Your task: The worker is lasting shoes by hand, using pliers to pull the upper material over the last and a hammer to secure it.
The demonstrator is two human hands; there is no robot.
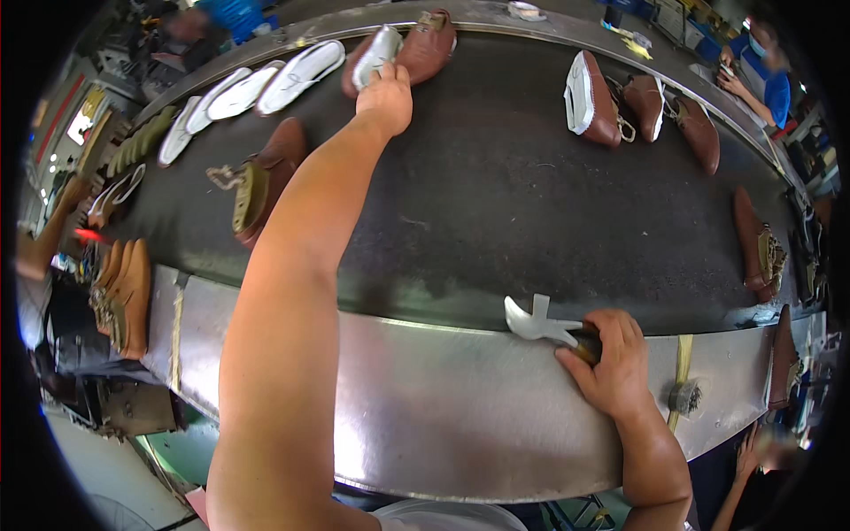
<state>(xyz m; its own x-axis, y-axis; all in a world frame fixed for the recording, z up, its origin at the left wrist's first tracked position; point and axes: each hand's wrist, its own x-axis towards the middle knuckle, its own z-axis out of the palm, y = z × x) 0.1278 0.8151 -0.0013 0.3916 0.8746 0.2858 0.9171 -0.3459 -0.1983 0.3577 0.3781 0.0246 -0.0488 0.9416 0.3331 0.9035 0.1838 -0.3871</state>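
Note:
My left hand (386, 99) is stretched out to the far side of the dark work surface. Its fingers grip the near end of a brown shoe (376, 57) that lies with its white sole up. Against that shoe's right side stands another brown shoe (428, 46). Close to me, over the metal edge, my right hand (611, 363) is wrapped round the handle of lasting pincers (534, 323). Their pale metal head points left, and the fingers partly hide the handle.
White soles (301, 76) lie in a row at the far left. A brown shoe with laces (268, 177) sits beside my left forearm. More brown shoes (594, 99) stand far right. A round brush-like piece (685, 397) rests on the metal ledge (425, 398). Co-workers (763, 71) are around.

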